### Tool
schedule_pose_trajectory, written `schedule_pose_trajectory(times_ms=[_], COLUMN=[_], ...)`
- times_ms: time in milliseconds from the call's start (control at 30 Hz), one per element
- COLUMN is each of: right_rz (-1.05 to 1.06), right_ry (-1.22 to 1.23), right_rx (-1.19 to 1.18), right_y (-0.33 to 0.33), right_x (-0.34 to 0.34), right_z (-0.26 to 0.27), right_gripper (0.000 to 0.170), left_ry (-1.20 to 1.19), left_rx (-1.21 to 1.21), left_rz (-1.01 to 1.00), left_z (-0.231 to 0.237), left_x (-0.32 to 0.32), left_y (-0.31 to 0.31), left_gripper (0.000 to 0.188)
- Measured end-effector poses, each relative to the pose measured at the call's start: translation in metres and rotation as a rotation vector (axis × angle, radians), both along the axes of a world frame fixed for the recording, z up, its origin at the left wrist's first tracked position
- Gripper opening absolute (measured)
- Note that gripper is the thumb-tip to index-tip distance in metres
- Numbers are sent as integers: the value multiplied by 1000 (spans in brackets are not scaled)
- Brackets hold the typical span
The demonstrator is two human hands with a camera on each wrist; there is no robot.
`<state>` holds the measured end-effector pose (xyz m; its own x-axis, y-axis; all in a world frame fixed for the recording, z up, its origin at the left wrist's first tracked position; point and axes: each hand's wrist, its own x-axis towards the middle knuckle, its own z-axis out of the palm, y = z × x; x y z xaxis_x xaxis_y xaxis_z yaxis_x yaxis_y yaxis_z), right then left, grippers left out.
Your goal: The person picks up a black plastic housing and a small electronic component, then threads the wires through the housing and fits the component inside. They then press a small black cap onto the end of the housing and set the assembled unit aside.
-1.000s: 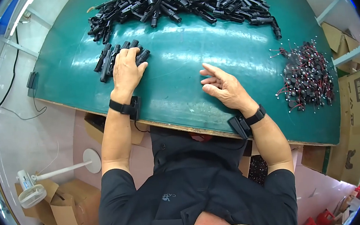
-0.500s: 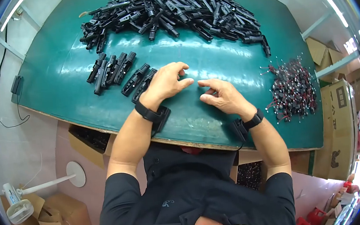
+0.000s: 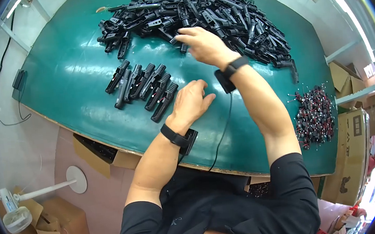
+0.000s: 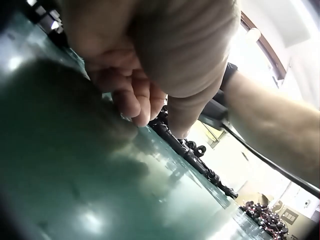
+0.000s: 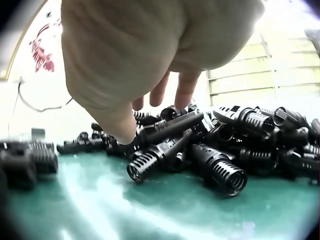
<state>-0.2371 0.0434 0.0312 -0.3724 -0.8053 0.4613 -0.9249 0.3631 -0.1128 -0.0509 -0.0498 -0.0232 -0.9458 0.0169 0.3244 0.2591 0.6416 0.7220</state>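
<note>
My right hand (image 3: 207, 46) reaches over the front edge of a heap of black ribbed plastic parts (image 3: 242, 26). In the right wrist view its fingers (image 5: 159, 92) point down among the parts with the thumb apart, and nothing shows gripped between them. A slotted cylindrical end (image 5: 227, 175) of one part sticks out below the hand. My left hand (image 3: 189, 102) is low over the green table, its fingers loosely bent and holding nothing. Just left of it, several of the same black parts (image 3: 147, 82) lie side by side in a slanted row.
At the table's right lies a pile of small round black pieces with red wires (image 3: 315, 117). Cardboard boxes (image 3: 349, 155) stand beyond the right edge. A black cable (image 3: 223, 136) trails from the right wrist camera across the green tabletop (image 3: 85, 105).
My right hand has moved from near the table's front up to the heap. The left hand left the row's top and shifted right. Two parts that lay apart now lie close to the row.
</note>
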Motion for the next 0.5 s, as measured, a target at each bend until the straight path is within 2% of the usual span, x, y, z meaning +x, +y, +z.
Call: schedule_pose_trajectory(times_ms=[33, 133, 200, 300, 433, 500], right_rz=[6, -90, -143, -171, -136, -144], right_ry=[271, 284, 283, 218, 161, 133], right_rx=[38, 158, 222, 294, 201, 232], right_y=[-9, -33, -26, -9, 39, 64], right_x=[-2, 1, 3, 12, 27, 40], right_z=[-3, -18, -22, -30, -41, -41], right_gripper=[42, 36, 33, 13, 9, 11], left_ry=[-1, -26, -41, -79, -79, -69], left_rx=[-5, 2, -4, 4, -1, 0], left_rz=[-16, -25, -45, -44, -56, -58], left_z=[0, 7, 9, 8, 8, 7], left_x=[1, 1, -2, 1, 0, 1], left_y=[2, 4, 3, 3, 2, 2], left_gripper=[36, 37, 37, 36, 37, 38])
